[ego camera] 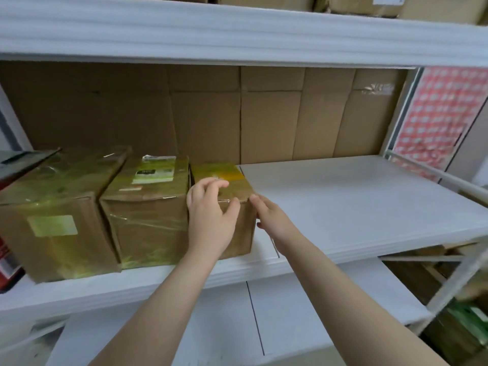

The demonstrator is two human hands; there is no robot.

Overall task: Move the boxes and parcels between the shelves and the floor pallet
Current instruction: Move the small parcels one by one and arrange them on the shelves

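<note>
On the white middle shelf (356,207) I see three taped cardboard boxes in a row, all sealed, so I cannot tell their contents. There is a large box (58,212) at the left, a labelled box (148,207) touching it, then a small box (237,180) with a yellow label. My left hand (211,217) grips the small box's front top edge, fingers curled over the top. My right hand (272,217) touches its right front corner with straight fingers.

I see flattened cardboard (237,112) as a back wall. Right of it hangs a red-checked sheet (438,120). Below its left end sits a red object (6,265); below its right end, something green (467,316), blurred.
</note>
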